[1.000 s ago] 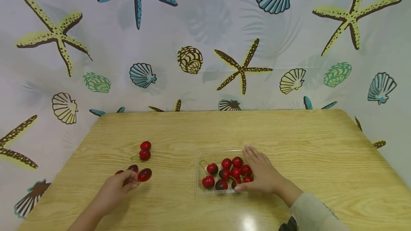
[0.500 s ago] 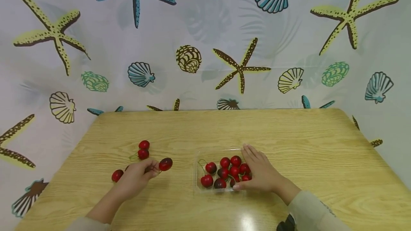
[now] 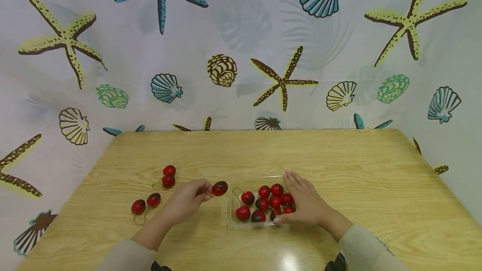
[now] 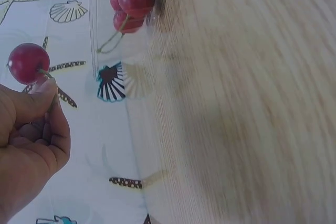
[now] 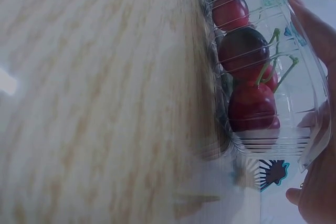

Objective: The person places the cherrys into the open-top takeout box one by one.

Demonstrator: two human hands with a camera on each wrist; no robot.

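a table [image 3: 361, 170] with a pale yellowish wood-grain top spreads across the scene. a clear plastic container [image 3: 244, 223] rests on it near the middle. well left of that, four red cherries lie on the wood: a far pair [image 3: 168, 181], and a near pair [image 3: 138, 207] further left, side by side, with green stems.

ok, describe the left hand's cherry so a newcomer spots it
On the wooden table, find the clear plastic box of cherries. In the head view, just left of it, the left hand pinches a cherry by its stem. It is the only one held; its neighbours lie in the box or in two pairs on the table.
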